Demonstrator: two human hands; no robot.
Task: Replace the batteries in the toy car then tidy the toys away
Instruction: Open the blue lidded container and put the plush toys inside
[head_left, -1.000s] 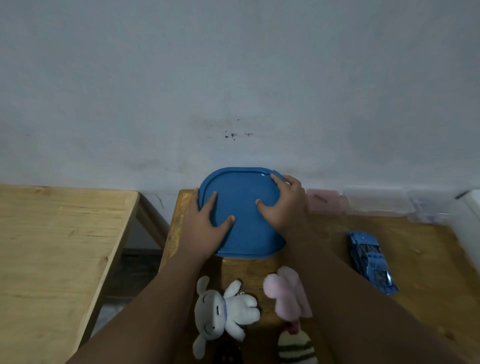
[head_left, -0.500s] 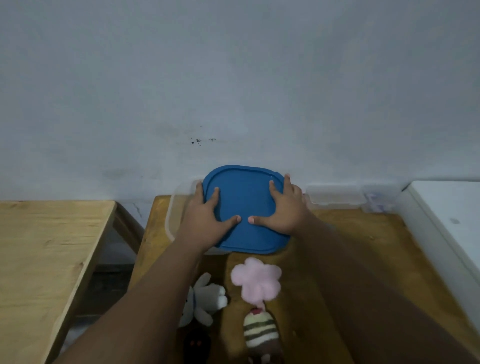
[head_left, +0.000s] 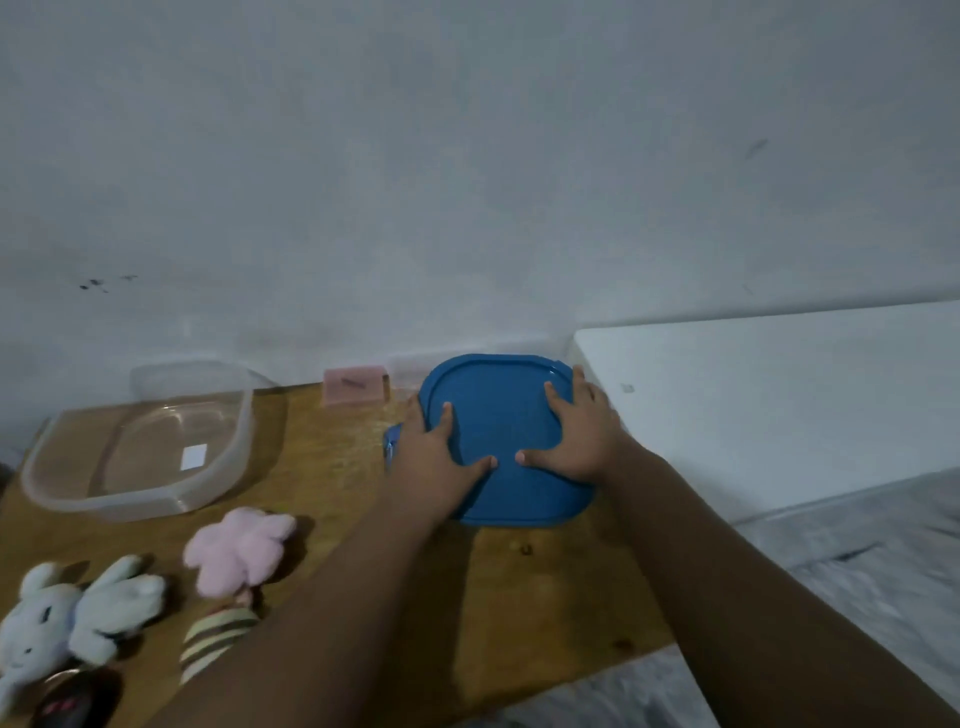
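Observation:
My left hand (head_left: 431, 457) and my right hand (head_left: 582, 436) hold a blue lid (head_left: 504, 415) by its two sides, fingers spread on top, over the right part of the wooden table (head_left: 322, 467). A small blue piece (head_left: 390, 447), which looks like the toy car's end, peeks out under the lid's left edge by my left hand. The rest of the car is hidden. A clear plastic container (head_left: 135, 506) stands uncovered at the back left. In front of it lie a pink plush (head_left: 239, 551), a white bunny plush (head_left: 78, 608) and a striped toy (head_left: 215, 634).
A small pink box (head_left: 355, 387) stands against the wall behind the table. A white raised surface (head_left: 779, 395) borders the table on the right. A dark object (head_left: 72, 701) lies at the bottom left corner.
Both hands have carried the blue lid off the clear container and to the right. The container now stands uncovered, and the lid covers the spot where the toy car lay.

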